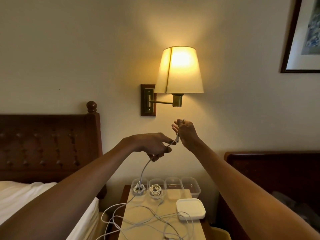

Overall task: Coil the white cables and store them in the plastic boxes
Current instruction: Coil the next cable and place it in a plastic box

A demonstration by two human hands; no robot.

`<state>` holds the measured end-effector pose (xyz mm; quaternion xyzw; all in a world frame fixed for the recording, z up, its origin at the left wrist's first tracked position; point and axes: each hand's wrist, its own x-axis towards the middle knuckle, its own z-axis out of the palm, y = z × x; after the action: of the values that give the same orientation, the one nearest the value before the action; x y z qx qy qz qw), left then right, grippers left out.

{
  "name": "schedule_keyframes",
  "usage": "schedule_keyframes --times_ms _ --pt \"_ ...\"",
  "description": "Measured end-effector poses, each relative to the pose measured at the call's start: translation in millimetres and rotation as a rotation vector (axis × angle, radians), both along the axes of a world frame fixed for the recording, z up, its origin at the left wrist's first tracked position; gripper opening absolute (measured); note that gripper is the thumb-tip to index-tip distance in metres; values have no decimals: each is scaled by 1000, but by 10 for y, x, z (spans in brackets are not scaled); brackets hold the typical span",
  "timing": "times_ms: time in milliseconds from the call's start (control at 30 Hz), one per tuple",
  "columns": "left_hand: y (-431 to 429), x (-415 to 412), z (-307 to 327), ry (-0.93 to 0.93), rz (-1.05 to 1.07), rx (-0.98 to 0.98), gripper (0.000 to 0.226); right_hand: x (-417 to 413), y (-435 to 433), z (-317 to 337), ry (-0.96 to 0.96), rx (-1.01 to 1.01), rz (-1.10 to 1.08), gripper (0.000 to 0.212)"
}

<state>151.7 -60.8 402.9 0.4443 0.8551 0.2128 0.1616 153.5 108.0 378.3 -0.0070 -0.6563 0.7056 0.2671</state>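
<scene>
Four plastic boxes [174, 185] line the table's [181, 194] far edge, the two leftmost holding coils. Above them, left hand [154, 146] and right hand [186, 133] both pinch a white cable [144, 170] that trails down to a tangle at the front edge.

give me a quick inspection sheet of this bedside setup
surface: bedside table with a pale top
job's things: four clear boxes in a row at the back; the two left boxes each hold a coiled cable, the two right boxes look empty
clutter: white lid on the table's right side
hands: left hand grips the raised cable; right hand holds its end
cables: loose cables tangled over the front, some hanging off the left edge
surroundings: lit wall lamp, bed, headboard, framed picture
</scene>
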Motion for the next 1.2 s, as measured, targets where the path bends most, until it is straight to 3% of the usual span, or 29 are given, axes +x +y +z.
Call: schedule_keyframes --times_ms 167,267,500,767,1000,1200 --pt "15 -48 164 415 -123 116 25 52 52 -46 -114 191 93 29" --pt "13 -141 283 432 -99 211 21 68 102 -122 -169 233 264 24" --pt "-7 -429 378 502 6 445 13 136 -13 -183 -311 197 456 48" --pt "-45 -636 232 407 104 636 14 202 -93 -82 -259 -115 603 74" --pt "-148 -804 -144 230 218 628 18 225 -71 18 -199 -154 512 39" --pt "-141 -776 -367 -34 260 465 27 173 -105 179 -89 -153 497 44"
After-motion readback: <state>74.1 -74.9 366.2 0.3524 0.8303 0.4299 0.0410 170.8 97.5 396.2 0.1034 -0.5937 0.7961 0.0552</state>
